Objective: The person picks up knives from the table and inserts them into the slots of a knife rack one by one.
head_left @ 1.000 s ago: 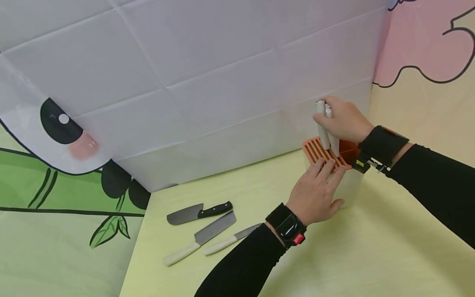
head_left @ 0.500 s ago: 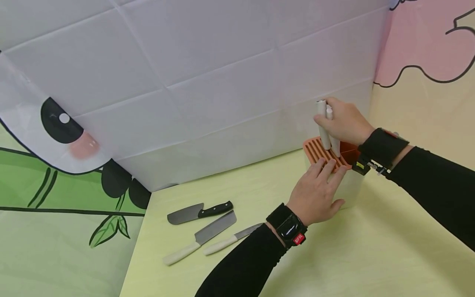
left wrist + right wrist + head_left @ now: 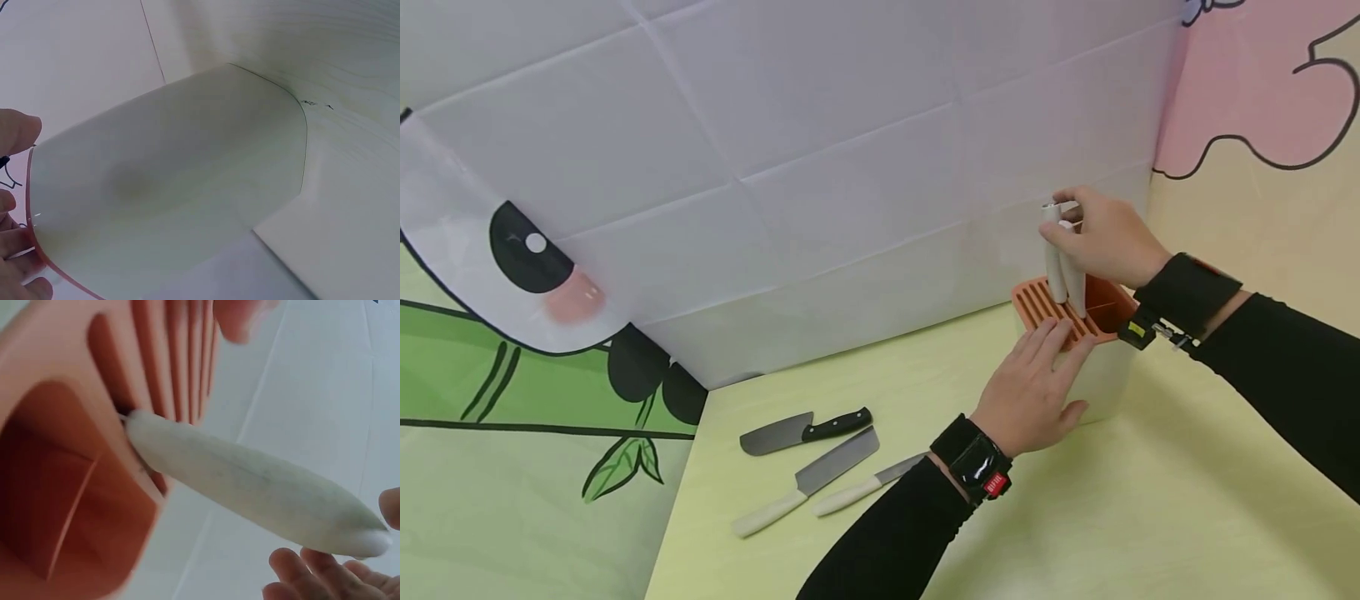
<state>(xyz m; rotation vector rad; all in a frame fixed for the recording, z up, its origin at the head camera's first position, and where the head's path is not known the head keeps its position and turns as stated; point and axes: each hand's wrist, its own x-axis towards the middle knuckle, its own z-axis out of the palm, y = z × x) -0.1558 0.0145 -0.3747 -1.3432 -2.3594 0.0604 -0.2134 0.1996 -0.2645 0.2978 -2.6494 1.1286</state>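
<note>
My left hand [image 3: 1026,392] rests with straight fingers on the near edge of a knife block [image 3: 1105,385], pale-bodied with a slotted orange top. Two pale knife handles stand up from its slots, the left handle [image 3: 1054,271] and the right handle [image 3: 1077,290]; their blades are hidden inside. Around the upper ends of these handles is my right hand [image 3: 1108,237], fingers loosened. In the right wrist view, one handle [image 3: 250,478] leans from a slot, and the fingertips [image 3: 294,569] lie spread near its end without gripping it.
Left of the arms lie a black-handled cleaver [image 3: 805,428], a pale-handled cleaver [image 3: 808,479] and a slimmer pale-handled knife [image 3: 850,495], its tip hidden by the left sleeve. Behind the table [image 3: 940,367] stands a pale wall [image 3: 850,208], close to the knife block.
My right hand has loosened its hold on the handle and shifted slightly right, its fingers spreading. The left hand has slid slightly left along the block's edge. The handles remain in their slots.
</note>
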